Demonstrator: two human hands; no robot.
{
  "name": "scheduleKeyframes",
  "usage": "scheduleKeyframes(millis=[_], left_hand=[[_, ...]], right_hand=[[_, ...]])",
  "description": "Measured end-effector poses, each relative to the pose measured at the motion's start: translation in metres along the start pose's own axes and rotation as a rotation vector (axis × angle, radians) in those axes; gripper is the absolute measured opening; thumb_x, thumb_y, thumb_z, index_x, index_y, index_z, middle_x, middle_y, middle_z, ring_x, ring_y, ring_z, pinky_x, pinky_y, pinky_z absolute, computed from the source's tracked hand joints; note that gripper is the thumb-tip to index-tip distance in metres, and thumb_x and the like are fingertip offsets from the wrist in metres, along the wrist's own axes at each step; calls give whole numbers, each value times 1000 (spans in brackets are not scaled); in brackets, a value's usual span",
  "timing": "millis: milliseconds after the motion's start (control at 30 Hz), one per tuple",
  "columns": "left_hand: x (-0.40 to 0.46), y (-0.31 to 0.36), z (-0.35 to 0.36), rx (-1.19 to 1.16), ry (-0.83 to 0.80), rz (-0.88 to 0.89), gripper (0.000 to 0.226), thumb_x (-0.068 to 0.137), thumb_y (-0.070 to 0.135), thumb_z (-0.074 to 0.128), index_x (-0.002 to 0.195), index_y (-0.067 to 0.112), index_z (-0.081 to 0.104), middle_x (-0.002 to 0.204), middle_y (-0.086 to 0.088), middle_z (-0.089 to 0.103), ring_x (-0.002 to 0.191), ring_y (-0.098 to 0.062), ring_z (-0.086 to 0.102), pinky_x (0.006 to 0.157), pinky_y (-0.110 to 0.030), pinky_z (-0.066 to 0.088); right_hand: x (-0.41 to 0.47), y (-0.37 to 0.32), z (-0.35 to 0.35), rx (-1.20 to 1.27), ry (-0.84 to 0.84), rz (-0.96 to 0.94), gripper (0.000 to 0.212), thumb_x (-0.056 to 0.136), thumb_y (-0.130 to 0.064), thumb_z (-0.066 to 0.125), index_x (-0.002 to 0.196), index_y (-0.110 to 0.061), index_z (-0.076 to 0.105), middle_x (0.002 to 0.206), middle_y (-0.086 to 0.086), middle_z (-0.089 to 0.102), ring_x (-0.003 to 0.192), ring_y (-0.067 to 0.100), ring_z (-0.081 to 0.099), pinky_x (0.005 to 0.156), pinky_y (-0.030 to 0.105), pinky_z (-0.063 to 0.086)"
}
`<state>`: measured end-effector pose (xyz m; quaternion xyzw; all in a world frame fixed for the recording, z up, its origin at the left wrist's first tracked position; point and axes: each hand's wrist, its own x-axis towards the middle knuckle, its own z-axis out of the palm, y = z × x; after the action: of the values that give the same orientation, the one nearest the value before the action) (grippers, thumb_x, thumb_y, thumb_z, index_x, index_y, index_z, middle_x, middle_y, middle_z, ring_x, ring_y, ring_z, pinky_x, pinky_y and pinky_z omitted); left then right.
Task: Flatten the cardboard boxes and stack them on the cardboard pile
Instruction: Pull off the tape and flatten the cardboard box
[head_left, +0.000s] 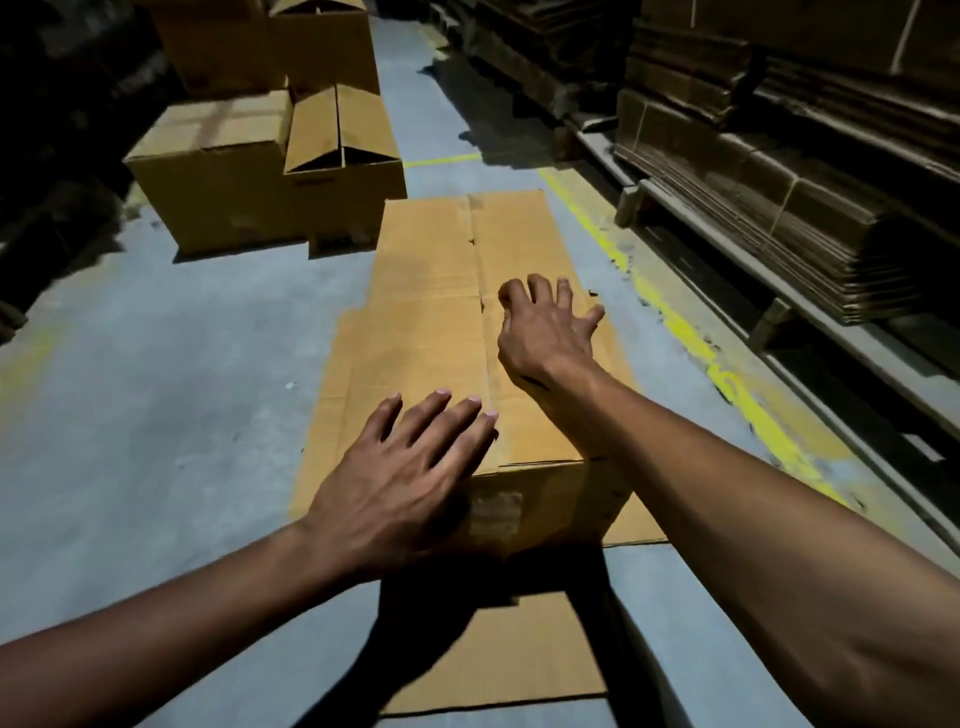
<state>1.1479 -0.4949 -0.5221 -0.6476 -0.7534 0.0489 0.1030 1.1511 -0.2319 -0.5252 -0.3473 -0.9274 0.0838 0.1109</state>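
Note:
A flattened brown cardboard box (441, 291) lies lengthwise on the grey floor in the middle of the head view, its near end still raised a little. My left hand (405, 483) hovers over that near end with fingers spread, holding nothing. My right hand (545, 332) rests further along on the right half of the sheet, fingers apart and bent, pressing down. Several upright cardboard boxes (218, 197) stand at the back left, one with open flaps (340, 130). Tall piles of flat cardboard (779, 208) sit on pallets along the right.
A yellow floor line (691, 332) runs between the flattened box and the pallets on the right. Another flat cardboard piece (498, 660) lies on the floor close below my arms. Dark stock fills the left edge.

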Motion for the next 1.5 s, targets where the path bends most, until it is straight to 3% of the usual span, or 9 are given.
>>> scheduleKeyframes(millis=[200, 467, 600, 767, 833, 967, 1100, 1333, 1500], left_hand=[[31, 16, -10, 41, 105, -48, 107, 79, 63, 66, 163, 12, 23, 137, -11, 54, 126, -33, 54, 107, -53, 43], [27, 16, -13, -95, 106, -49, 83, 93, 58, 35, 161, 11, 30, 135, -9, 60, 121, -28, 58, 96, -41, 54], [25, 8, -16, -149, 117, -10, 81, 95, 57, 36, 161, 12, 29, 138, -7, 62, 122, -24, 61, 95, -34, 56], [22, -17, -44, -315, -106, 54, 82, 103, 68, 20, 166, 25, -10, 163, -2, 38, 143, -18, 42, 115, -24, 33], [22, -30, -54, -328, -211, 117, 93, 101, 75, 28, 162, 28, -25, 171, -1, 24, 152, -18, 31, 122, -26, 30], [22, -67, -69, -261, -394, 237, 113, 97, 73, 49, 160, 22, -30, 176, -1, 0, 160, -15, 7, 129, -30, 17], [36, -103, -84, -154, -596, 214, 112, 92, 83, 43, 163, 26, -22, 175, 3, -5, 160, -15, 3, 130, -36, 14], [117, -143, -48, -163, -560, 117, 83, 102, 75, 17, 167, 27, -6, 175, 5, -8, 161, -19, 0, 130, -45, 12], [197, -174, 9, -294, -316, -114, 73, 106, 64, 21, 168, 27, 5, 175, 5, -3, 161, -21, 2, 128, -51, 14]], right_hand=[[1, 2, -1, 37, 11, 10, 36, 104, -34, 37, 140, -35, 44, 159, 3, 34, 154, 34, 16, 108, 73, 20], [1, 13, -12, 111, -61, 14, 35, 107, -33, 40, 142, -32, 43, 162, 6, 28, 154, 31, 14, 110, 64, 25], [6, 12, -23, 128, -170, 32, 35, 106, -29, 42, 141, -31, 41, 160, 9, 24, 152, 32, 12, 108, 64, 26], [16, 6, -42, 110, -335, 59, 38, 104, -31, 47, 142, -29, 39, 157, 10, 25, 146, 34, 19, 109, 67, 21], [18, 5, -50, 103, -389, 72, 42, 104, -34, 47, 144, -28, 38, 157, 12, 24, 146, 35, 19, 111, 67, 19], [20, -1, -65, 81, -462, 59, 46, 105, -40, 47, 147, -26, 35, 157, 14, 24, 146, 37, 20, 113, 67, 20], [25, -7, -68, 49, -494, 15, 47, 104, -44, 48, 147, -32, 35, 157, 12, 23, 146, 38, 20, 110, 69, 21], [68, -26, -41, 73, -421, 12, 45, 108, -36, 41, 152, -39, 30, 170, 4, 4, 156, 42, -5, 109, 84, 4], [118, -16, -11, 115, -280, 10, 42, 109, -42, 38, 150, -47, 33, 170, -2, 8, 158, 36, -7, 108, 85, -3]])
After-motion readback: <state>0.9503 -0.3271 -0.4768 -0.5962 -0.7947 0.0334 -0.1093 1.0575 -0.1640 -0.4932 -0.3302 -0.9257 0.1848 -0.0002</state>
